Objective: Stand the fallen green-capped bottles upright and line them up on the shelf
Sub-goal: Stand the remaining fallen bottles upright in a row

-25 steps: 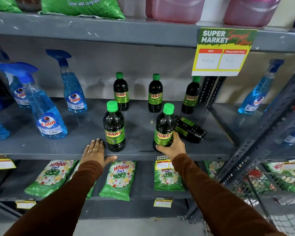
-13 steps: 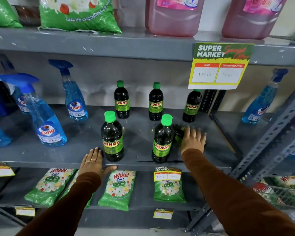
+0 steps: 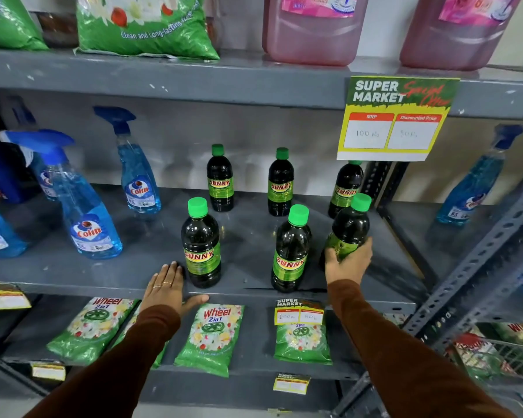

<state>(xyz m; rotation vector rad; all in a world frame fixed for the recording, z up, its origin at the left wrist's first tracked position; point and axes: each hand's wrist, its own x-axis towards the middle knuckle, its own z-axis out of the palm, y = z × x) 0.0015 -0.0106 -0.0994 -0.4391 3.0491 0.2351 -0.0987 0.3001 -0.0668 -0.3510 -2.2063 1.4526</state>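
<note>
Dark Sunny bottles with green caps stand on the grey middle shelf [image 3: 254, 236]. Three are upright in a back row: one [image 3: 220, 179], another [image 3: 280, 183] and a third [image 3: 345, 188] partly behind the price sign. Two stand at the front: one [image 3: 200, 244] on the left and one [image 3: 291, 250] in the middle. My right hand [image 3: 347, 262] grips the lower body of a sixth bottle [image 3: 351, 226], which leans with its cap up and to the right. My left hand [image 3: 167, 286] lies flat on the shelf's front edge, beside the left front bottle, holding nothing.
Blue Colin spray bottles [image 3: 86, 215] stand to the left and one [image 3: 473, 188] on the neighbouring rack. A yellow price sign [image 3: 396, 122] hangs from the upper shelf. Green Wheel packets [image 3: 213, 333] lie below. A slotted metal upright [image 3: 480, 267] slants at right.
My right hand left the front middle bottle, reached to the fallen bottle behind it, grasped it and raised it to a leaning, nearly upright pose. My left hand stayed put.
</note>
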